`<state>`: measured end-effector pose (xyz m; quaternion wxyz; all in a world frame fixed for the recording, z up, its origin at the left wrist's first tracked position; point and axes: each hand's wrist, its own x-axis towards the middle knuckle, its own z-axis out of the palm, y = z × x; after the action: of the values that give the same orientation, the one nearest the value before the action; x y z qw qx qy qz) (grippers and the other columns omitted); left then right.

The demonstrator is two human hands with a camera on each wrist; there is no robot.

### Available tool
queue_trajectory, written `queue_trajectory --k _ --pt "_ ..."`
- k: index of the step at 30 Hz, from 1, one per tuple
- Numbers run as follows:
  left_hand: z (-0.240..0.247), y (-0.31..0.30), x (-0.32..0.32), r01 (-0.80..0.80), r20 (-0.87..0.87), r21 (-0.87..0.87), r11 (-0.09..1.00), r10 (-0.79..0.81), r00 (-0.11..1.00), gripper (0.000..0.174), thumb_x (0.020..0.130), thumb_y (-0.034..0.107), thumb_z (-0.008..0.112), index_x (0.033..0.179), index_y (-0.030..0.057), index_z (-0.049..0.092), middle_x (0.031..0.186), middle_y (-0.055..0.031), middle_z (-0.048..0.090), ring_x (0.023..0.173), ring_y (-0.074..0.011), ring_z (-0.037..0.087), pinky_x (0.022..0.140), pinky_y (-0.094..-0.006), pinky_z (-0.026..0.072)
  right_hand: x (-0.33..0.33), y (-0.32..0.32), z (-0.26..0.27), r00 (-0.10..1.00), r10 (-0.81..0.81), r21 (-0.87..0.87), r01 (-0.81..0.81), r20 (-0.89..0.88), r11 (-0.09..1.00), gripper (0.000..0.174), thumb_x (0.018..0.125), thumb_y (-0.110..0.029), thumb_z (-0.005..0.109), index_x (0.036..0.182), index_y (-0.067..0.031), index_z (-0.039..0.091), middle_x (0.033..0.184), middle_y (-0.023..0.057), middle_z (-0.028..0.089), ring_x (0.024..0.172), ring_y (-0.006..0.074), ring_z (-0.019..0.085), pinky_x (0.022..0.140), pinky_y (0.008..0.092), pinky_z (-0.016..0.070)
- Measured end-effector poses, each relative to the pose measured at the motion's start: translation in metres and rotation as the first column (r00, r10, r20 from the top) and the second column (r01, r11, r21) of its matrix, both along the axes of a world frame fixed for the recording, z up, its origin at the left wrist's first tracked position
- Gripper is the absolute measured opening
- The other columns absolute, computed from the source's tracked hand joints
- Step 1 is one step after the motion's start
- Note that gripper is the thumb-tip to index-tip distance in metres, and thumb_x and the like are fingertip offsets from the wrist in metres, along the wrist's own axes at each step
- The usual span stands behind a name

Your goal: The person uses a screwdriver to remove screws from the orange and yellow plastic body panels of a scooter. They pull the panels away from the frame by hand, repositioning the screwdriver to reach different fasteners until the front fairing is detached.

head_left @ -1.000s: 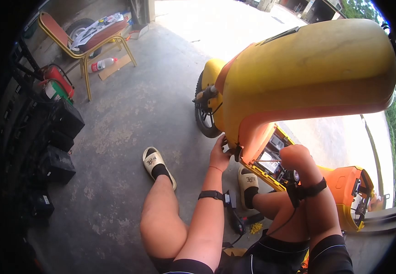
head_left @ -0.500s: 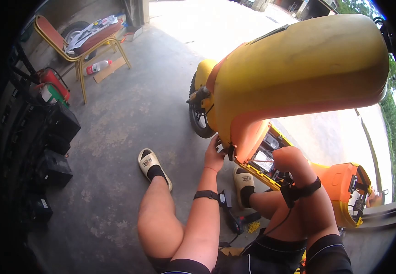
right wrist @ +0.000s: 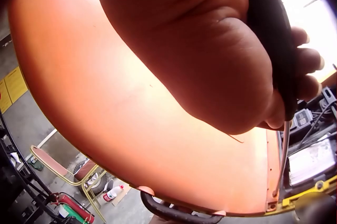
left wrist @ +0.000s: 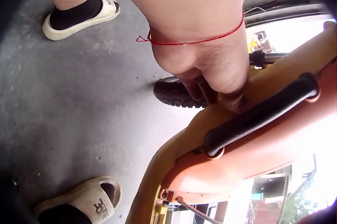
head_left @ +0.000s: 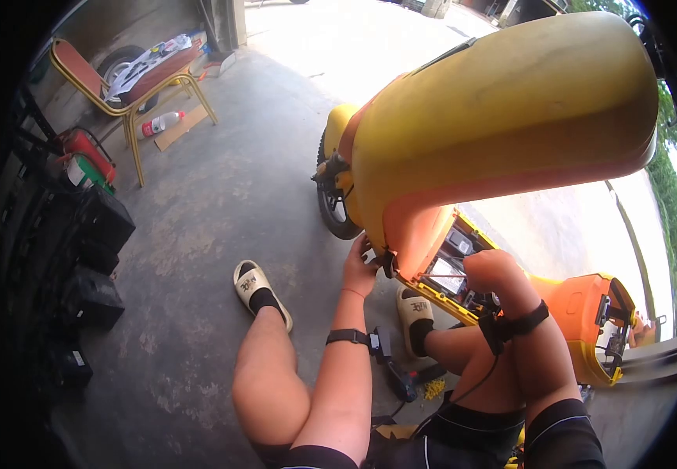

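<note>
The right hand [head_left: 499,275] grips a screwdriver [right wrist: 269,37] by its black handle. Its thin shaft runs down to the lower corner of the orange inner panel [right wrist: 195,166] of a yellow electric scooter [head_left: 510,109], ending at a screw hole there. Beside that corner lies an uncovered compartment [head_left: 454,262] with wires and electronic parts. The left hand [head_left: 359,270] rests against the scooter's yellow front shell, its fingers loosely bent along the outer side and partly hidden. Close by, a curved black hook handle [left wrist: 263,113] is fixed on the orange panel.
An orange scooter body part [head_left: 576,309] stands at right. A cordless power tool [head_left: 401,381] and yellow bits [head_left: 434,388] lie between the legs. Black boxes [head_left: 96,297] line the left side. A chair [head_left: 80,70] and a plastic bottle [head_left: 161,123] are at the back left.
The whole scene has shifted slightly left as the head view turned. Both hands keep their places, the screwdriver staying at the panel corner and the left hand at the shell.
</note>
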<state>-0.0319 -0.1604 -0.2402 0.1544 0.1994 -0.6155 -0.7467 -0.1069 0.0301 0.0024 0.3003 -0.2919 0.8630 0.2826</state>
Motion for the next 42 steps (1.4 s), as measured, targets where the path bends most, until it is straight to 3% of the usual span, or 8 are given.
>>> queue_trajectory --k 14,20,22,26,31,34,36,42 --pt "-0.003 0.000 -0.001 0.005 -0.018 0.024 1.000 -0.005 1.000 0.067 0.077 -0.011 0.067 0.139 0.0074 0.048 0.127 -0.0066 0.061 0.120 -0.0220 0.056 0.098 -0.0371 0.0447 0.002 -0.004 -0.003 0.981 0.073 -0.072 -0.087 -0.182 0.994 0.014 0.079 -0.010 0.064 0.086 -0.0102 0.075 0.091 0.0098 0.074 0.091 0.0279 0.071 0.075 0.0374 0.0574" --pt "-0.007 0.001 -0.003 0.009 -0.016 0.059 0.998 -0.008 1.000 0.069 0.078 0.000 0.074 0.141 0.0069 0.047 0.133 -0.0076 0.060 0.123 -0.0241 0.057 0.102 -0.0393 0.0446 0.007 -0.003 -0.007 0.972 0.070 -0.104 -0.096 -0.225 0.990 0.012 0.080 -0.011 0.064 0.083 -0.0115 0.075 0.086 0.0086 0.074 0.085 0.0267 0.072 0.070 0.0366 0.0571" --pt "-0.025 0.003 -0.007 -0.005 -0.087 0.172 0.985 0.020 0.996 0.068 0.079 0.000 0.073 0.142 0.0069 0.047 0.135 -0.0083 0.058 0.122 -0.0244 0.057 0.100 -0.0381 0.0462 0.009 -0.002 -0.006 0.983 0.028 -0.088 -0.044 -0.179 0.995 0.013 0.080 -0.013 0.064 0.085 -0.0107 0.075 0.089 0.0090 0.074 0.087 0.0273 0.072 0.071 0.0376 0.0571" --pt "-0.014 -0.003 -0.002 0.066 -0.123 0.046 0.997 -0.060 0.991 0.068 0.084 0.011 0.075 0.145 0.0067 0.043 0.136 -0.0098 0.057 0.118 -0.0263 0.058 0.095 -0.0358 0.0493 0.009 0.015 -0.006 0.990 -0.089 -0.107 0.078 -0.108 0.991 0.016 0.081 -0.016 0.064 0.090 -0.0103 0.076 0.093 0.0106 0.073 0.090 0.0293 0.071 0.075 0.0397 0.0566" --pt "0.023 0.009 0.008 0.053 0.042 0.074 0.996 -0.056 0.998 0.068 0.087 0.022 0.075 0.145 0.0057 0.043 0.138 -0.0096 0.056 0.115 -0.0257 0.059 0.092 -0.0341 0.0490 0.008 0.033 -0.001 0.972 -0.235 -0.118 0.232 -0.013 0.966 0.023 0.082 -0.020 0.069 0.101 -0.0079 0.075 0.105 0.0126 0.073 0.099 0.0308 0.070 0.082 0.0407 0.0558" --pt "0.028 0.017 0.013 0.072 -0.043 0.173 0.982 -0.066 0.997 0.046 0.095 0.017 0.060 0.139 0.0110 0.049 0.123 -0.0014 0.059 0.111 -0.0153 0.059 0.088 -0.0298 0.0477 0.003 0.041 -0.012 0.960 -0.274 -0.110 0.280 0.061 0.954 0.027 0.081 -0.022 0.073 0.104 -0.0078 0.075 0.108 0.0131 0.072 0.101 0.0312 0.069 0.084 0.0411 0.0553" --pt "0.015 0.018 0.014 0.086 0.119 0.202 0.976 -0.112 0.987 0.052 0.092 0.028 0.065 0.140 0.0165 0.048 0.125 -0.0002 0.057 0.117 -0.0167 0.055 0.095 -0.0399 0.0440 0.003 0.041 -0.020 0.963 -0.253 -0.080 0.260 0.089 0.962 0.034 0.079 -0.025 0.077 0.108 -0.0085 0.074 0.110 0.0133 0.071 0.104 0.0311 0.068 0.085 0.0412 0.0547" --pt "0.013 0.027 0.026 0.062 0.101 0.473 0.879 -0.124 0.987 0.053 0.092 0.025 0.062 0.141 0.0200 0.045 0.135 -0.0010 0.050 0.126 -0.0231 0.049 0.103 -0.0576 0.0309 0.008 0.033 -0.013 0.960 -0.267 -0.009 0.269 0.081 0.963 0.029 0.082 -0.022 0.073 0.108 -0.0090 0.074 0.112 0.0122 0.071 0.104 0.0306 0.068 0.083 0.0408 0.0552"
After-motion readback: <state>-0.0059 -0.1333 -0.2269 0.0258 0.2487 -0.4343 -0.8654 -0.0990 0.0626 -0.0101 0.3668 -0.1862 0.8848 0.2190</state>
